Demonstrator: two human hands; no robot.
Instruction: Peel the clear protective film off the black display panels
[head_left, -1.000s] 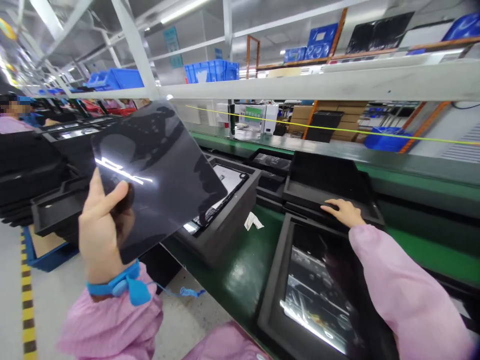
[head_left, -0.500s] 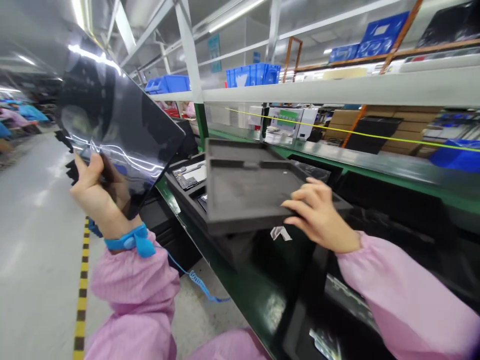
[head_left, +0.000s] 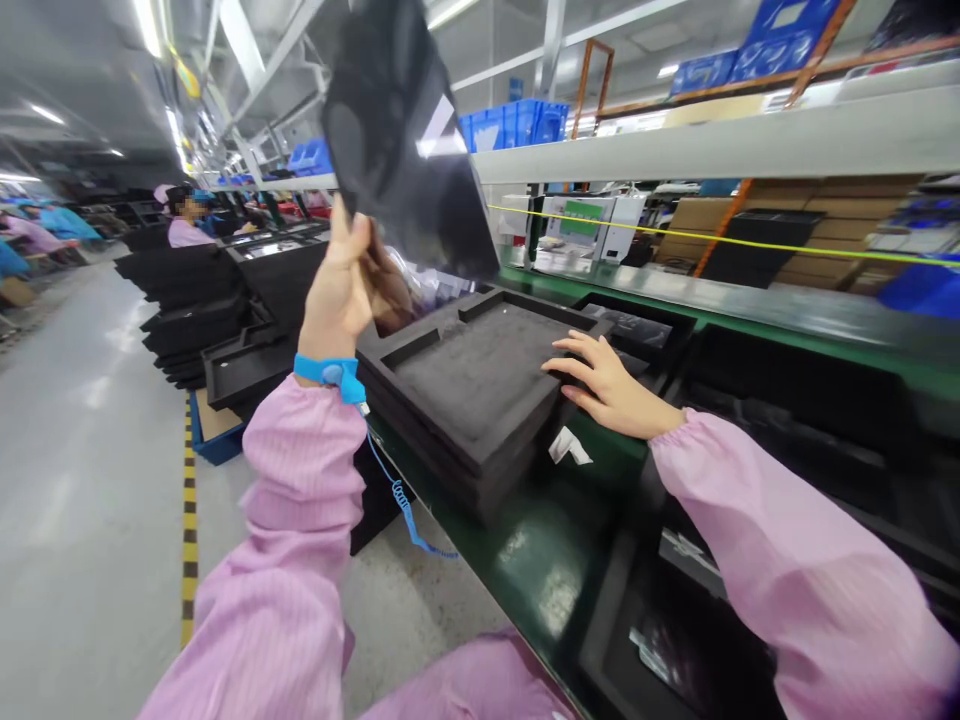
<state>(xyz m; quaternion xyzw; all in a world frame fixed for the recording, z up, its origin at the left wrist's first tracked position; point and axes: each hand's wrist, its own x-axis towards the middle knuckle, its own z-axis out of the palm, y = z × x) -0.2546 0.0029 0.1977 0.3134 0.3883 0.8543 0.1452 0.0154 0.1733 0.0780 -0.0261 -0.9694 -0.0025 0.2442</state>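
Note:
My left hand (head_left: 343,285) is closed on the lower edge of a glossy black panel (head_left: 401,140), held upright above the bench. A blue wrist strap (head_left: 328,372) with a coiled cord circles that wrist. My right hand (head_left: 604,385) lies with fingers spread on the right edge of a black foam tray (head_left: 472,375). That tray sits on top of another tray at the green bench's near edge.
A white scrap (head_left: 568,447) lies on the green belt (head_left: 540,560). Another tray with a shiny panel (head_left: 667,630) is at lower right. Stacked black trays (head_left: 187,310) stand on the left beside the aisle. A person in pink (head_left: 184,215) works further along. Blue bins line the shelf above.
My right hand has set the foam tray down onto the tray below and now rests on its edge. My left hand has swung the black panel up and to the right.

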